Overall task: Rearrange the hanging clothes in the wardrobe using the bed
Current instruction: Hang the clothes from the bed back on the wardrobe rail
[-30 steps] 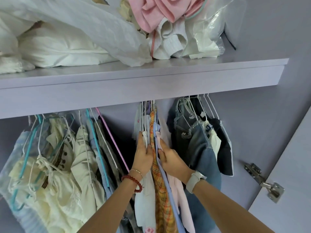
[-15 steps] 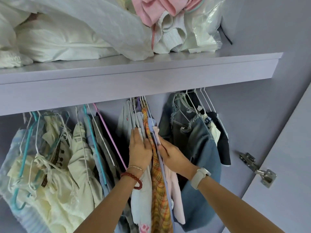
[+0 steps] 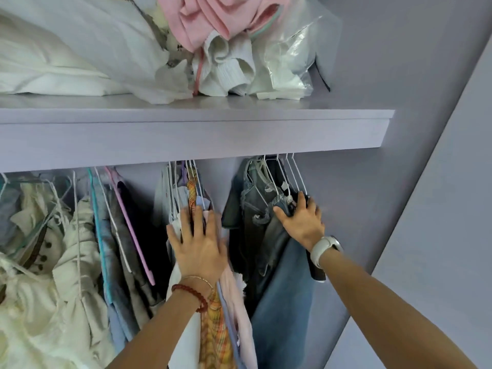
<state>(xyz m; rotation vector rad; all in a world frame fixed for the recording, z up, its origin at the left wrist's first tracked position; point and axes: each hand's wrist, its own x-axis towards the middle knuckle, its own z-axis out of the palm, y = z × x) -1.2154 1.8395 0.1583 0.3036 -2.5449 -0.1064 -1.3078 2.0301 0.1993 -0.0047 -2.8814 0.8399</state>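
My right hand [image 3: 302, 222] left middle bunch [image 3: 191, 198], moved right, now gripping denim clothes [image 3: 266, 235] at right end of rail, fingers curled into fabric just below white hangers [image 3: 290, 174]. My left hand [image 3: 198, 246] shifted from pinching at plaid garment [image 3: 213, 328] to lying flat, fingers spread, across front of middle bunch. Gap between middle bunch and denim group wider than 0.5 s ago. View tilted up; more of top shelf [image 3: 186, 137] visible.
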